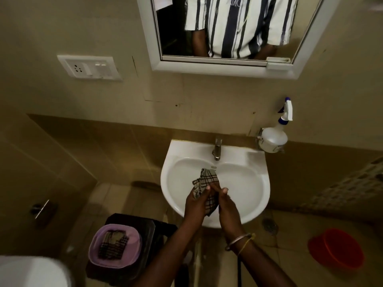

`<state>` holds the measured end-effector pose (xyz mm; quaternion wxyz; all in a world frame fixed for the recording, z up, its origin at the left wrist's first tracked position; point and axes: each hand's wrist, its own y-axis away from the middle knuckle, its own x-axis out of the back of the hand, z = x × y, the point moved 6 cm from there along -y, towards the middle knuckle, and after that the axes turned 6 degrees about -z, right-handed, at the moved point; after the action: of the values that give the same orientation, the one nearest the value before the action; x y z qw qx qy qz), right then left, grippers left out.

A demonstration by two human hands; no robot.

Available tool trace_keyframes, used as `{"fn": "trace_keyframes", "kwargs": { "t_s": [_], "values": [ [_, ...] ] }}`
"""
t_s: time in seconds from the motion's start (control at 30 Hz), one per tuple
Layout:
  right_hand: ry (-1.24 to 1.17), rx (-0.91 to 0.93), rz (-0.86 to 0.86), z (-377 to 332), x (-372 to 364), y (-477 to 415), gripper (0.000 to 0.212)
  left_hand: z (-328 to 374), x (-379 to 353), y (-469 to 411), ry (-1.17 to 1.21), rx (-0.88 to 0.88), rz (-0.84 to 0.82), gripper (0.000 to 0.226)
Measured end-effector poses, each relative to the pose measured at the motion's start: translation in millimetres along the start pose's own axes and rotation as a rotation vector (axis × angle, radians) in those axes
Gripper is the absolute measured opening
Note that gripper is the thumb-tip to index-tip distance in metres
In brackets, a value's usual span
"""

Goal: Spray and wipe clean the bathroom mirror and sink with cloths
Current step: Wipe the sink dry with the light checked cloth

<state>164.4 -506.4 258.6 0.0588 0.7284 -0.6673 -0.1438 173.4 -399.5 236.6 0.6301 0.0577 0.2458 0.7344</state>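
Observation:
A checked cloth (207, 179) hangs over the bowl of the white sink (244, 183), under the tap (217, 149). My left hand (195, 204) and my right hand (227, 206) both grip the cloth between them, fingers curled round its lower part. The white-framed mirror (223, 27) hangs on the wall above. A white spray bottle (274, 137) with a blue-tipped trigger sits in a holder to the right of the sink. A second checked cloth (113, 244) lies in a purple tub (94, 245) below left.
The purple tub stands on a dark stool (149, 226) left of the sink. A red bucket (336, 248) sits on the floor at right. A switch plate (90, 67) is on the wall at left. A white toilet edge (31, 272) shows at bottom left.

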Motion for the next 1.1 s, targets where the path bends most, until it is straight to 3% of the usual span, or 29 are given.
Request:
{"fn": "trace_keyframes", "kwargs": {
  "t_s": [0.07, 0.17, 0.27, 0.4, 0.6, 0.8, 1.1],
  "values": [
    [0.057, 0.067, 0.102, 0.4, 17.7, 1.2, 0.033, -3.7, 7.8, -0.8, 0.034, 0.023, 0.023, 0.063],
    [0.167, 0.088, 0.271, 6.6, 44.9, -2.4, 0.013, -4.4, 15.7, 2.5, 0.095, 0.060, -0.010, 0.043],
    [0.163, -0.053, 0.257, 12.0, 51.7, -11.8, 0.019, -1.9, 20.5, 7.1, 0.127, 0.090, -0.078, 0.035],
    [-0.107, -0.297, 0.058, 19.9, 30.8, -14.6, 0.014, 1.1, 33.2, 11.3, 0.142, 0.126, -0.134, 0.037],
    [-0.079, -0.272, 0.016, 38.9, -5.1, -17.4, 0.021, 4.8, 80.5, 12.0, 0.073, 0.145, -0.126, 0.027],
    [-0.026, -0.237, 0.028, 79.2, -67.2, -17.3, 0.016, -8.1, 161.6, 2.1, 0.013, 0.130, -0.050, 0.041],
    [-0.047, -0.340, 0.058, 162.6, -182.4, -2.3, 0.019, -24.7, 294.7, 3.4, -0.093, 0.177, 0.035, 0.038]
  ]
}}
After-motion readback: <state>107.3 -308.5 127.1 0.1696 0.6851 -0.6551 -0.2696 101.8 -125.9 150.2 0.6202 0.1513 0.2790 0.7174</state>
